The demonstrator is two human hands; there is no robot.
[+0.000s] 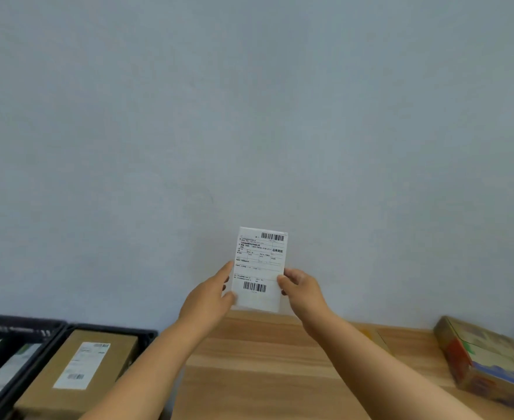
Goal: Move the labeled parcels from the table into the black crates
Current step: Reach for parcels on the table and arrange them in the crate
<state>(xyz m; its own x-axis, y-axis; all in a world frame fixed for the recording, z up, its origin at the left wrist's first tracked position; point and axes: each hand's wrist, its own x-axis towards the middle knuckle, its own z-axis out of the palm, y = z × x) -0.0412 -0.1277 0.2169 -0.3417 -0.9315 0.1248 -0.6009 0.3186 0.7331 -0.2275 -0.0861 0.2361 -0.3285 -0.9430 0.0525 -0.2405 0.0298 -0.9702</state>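
Observation:
A small white parcel [260,268] with a barcode label facing me is held upright above the wooden table [265,368], in front of the wall. My left hand [210,298] grips its lower left edge, thumb on the front. My right hand [301,291] pinches its lower right edge. At the lower left, a black crate [146,336] holds a brown cardboard parcel [77,368] with a white label. A second black crate [13,324] at the far left holds flat parcels with labels, only partly in view.
A colourful printed box [489,362] lies at the table's right end. A yellowish flat item [374,336] shows partly behind my right forearm. A plain pale wall stands behind the table.

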